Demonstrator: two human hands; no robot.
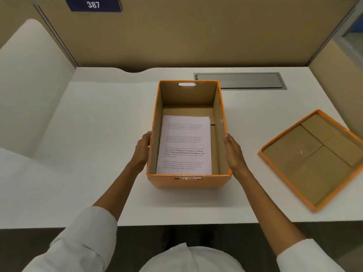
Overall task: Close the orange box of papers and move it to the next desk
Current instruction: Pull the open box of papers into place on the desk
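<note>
An orange box (188, 181) stands open in the middle of the white desk, its long side running away from me. A stack of printed papers (185, 146) lies flat on its brown floor, toward the near end. My left hand (142, 148) presses flat against the box's left wall, and my right hand (233, 152) presses against its right wall. The box's orange lid (312, 160) lies upside down on the desk to the right, brown inside facing up, apart from the box.
The white desk (88, 134) is fenced by tan partition walls at the back and right. A grey metal cable hatch (239, 80) is set into the desk behind the box. A sign reading 387 (93, 4) hangs at top left. A white divider panel (29, 75) rises at left.
</note>
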